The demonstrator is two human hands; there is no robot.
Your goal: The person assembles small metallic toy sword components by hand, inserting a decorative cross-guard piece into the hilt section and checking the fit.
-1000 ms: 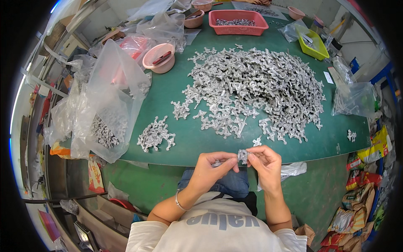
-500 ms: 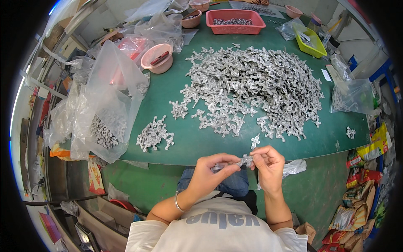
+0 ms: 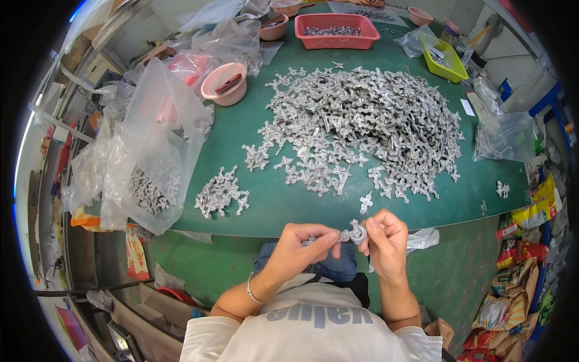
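Observation:
Between my hands, just off the table's near edge, is a small grey metal cross-shaped piece (image 3: 354, 231). Thumb and finger of my left hand (image 3: 310, 242) pinch its left end, and more grey metal shows inside that hand's curled fingers. My right hand (image 3: 386, 240) grips the right side of the same piece. A large pile of similar grey cross pieces (image 3: 386, 120) covers the middle of the table. One single cross piece (image 3: 366, 203) lies by itself just beyond my right hand. A smaller heap (image 3: 222, 192) sits near the edge to the left.
Left on the green table (image 3: 265, 211) stand plastic bags (image 3: 158, 145) of pieces and a pink bowl (image 3: 225, 84) with a red-handled tool. Farther back are a red tray (image 3: 338, 41) and a yellow-green basket (image 3: 445, 65). Another person's hands (image 3: 371, 3) show at the far edge.
The cross piece has turned between my fingers and now shows a rounded, ring-like face. My hands stay almost in place; the piles look unchanged.

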